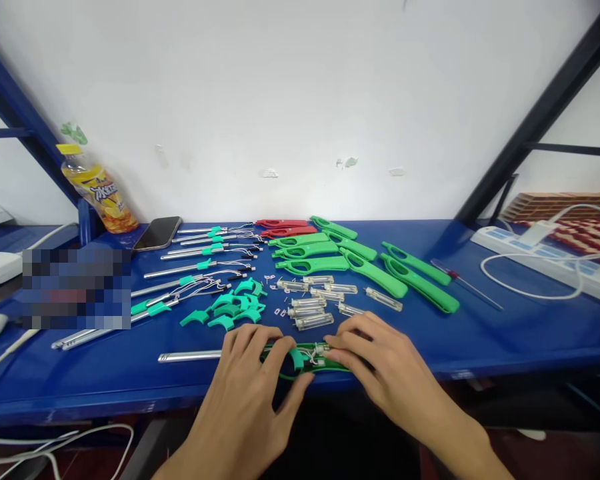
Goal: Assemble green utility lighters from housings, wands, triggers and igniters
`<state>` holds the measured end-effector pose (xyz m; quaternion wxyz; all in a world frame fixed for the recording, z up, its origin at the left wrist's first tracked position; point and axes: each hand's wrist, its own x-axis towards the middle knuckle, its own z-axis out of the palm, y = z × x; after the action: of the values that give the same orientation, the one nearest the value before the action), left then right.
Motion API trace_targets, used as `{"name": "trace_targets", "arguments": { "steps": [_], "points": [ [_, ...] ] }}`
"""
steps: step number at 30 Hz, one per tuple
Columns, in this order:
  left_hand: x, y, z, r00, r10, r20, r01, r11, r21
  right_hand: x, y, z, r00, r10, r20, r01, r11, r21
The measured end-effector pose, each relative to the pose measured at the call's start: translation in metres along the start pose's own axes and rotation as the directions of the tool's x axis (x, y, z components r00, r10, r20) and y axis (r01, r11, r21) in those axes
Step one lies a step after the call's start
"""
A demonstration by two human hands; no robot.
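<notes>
At the table's front edge lies an opened utility lighter [310, 357], its green casing half holding white wires and its metal tube [190, 357] pointing left. My left hand [250, 390] grips the casing around its teal trigger [297, 359], thumb and index finger closed there. My right hand [380, 357] pinches at the casing's right part, beside the small white fittings; its fingertips partly cover what lies under them. Just behind my hands are several clear fuel tanks [314, 321] and a pile of loose teal triggers [237, 305].
Several metal tubes with wires [190, 267] lie left. Green casing halves [375, 272] and red ones [285, 232] lie behind. A screwdriver [473, 290] and a power strip [550, 257] are right; a phone [157, 233] and a drink bottle [100, 190] stand back left.
</notes>
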<state>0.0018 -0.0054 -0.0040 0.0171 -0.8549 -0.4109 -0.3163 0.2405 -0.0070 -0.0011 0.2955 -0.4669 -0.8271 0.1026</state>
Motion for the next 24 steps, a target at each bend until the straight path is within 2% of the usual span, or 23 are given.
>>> {"name": "trace_targets", "arguments": {
  "steps": [9,15,21,22,24],
  "points": [
    [-0.002,-0.001,0.001,0.999,0.01,0.036,-0.009,1.0,-0.013,0.0,-0.001,-0.001,1.0,-0.006,-0.015,0.006,1.0,-0.011],
    [-0.003,-0.003,0.0,0.989,0.036,0.141,-0.027,0.998,-0.064,0.003,0.001,-0.002,1.0,0.009,-0.008,-0.009,1.0,-0.007],
    [-0.003,-0.004,-0.001,0.982,0.022,0.186,-0.01,0.998,-0.068,-0.008,-0.013,-0.017,0.968,0.005,-0.252,0.023,0.994,0.108],
    [-0.003,-0.004,0.0,0.983,0.022,0.182,-0.01,0.998,-0.069,-0.013,-0.017,-0.021,0.973,-0.018,-0.229,0.042,0.994,0.102],
    [-0.004,-0.004,0.0,0.986,0.026,0.166,-0.014,0.997,-0.075,-0.027,-0.027,-0.031,0.981,-0.13,-0.146,0.129,0.992,-0.018]
  ]
}}
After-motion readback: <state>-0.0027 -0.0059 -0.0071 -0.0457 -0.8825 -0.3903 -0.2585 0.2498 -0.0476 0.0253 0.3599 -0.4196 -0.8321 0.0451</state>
